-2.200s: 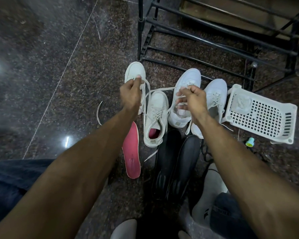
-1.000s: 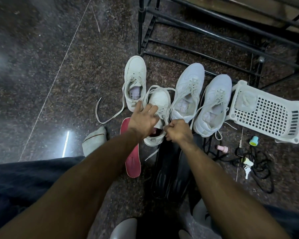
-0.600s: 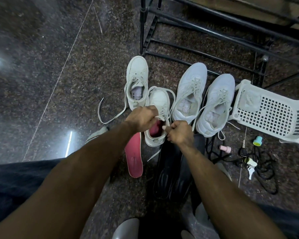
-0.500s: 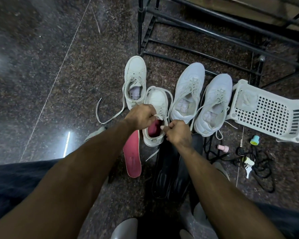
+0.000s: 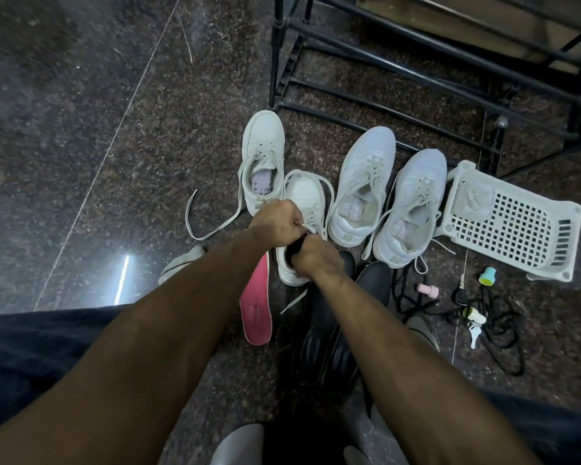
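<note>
Between left grip (image 5: 275,226) and right grip (image 5: 316,260), sneaker laces (image 5: 311,216)

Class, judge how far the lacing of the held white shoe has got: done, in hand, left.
Done: the lace is threaded through the shoe, its loops slack. In hand: the left hand and right hand grip the lace at the shoe's opening. Left, probably: pulling it tight, tying it, and refitting the pink insole lying beside the shoe.
</note>
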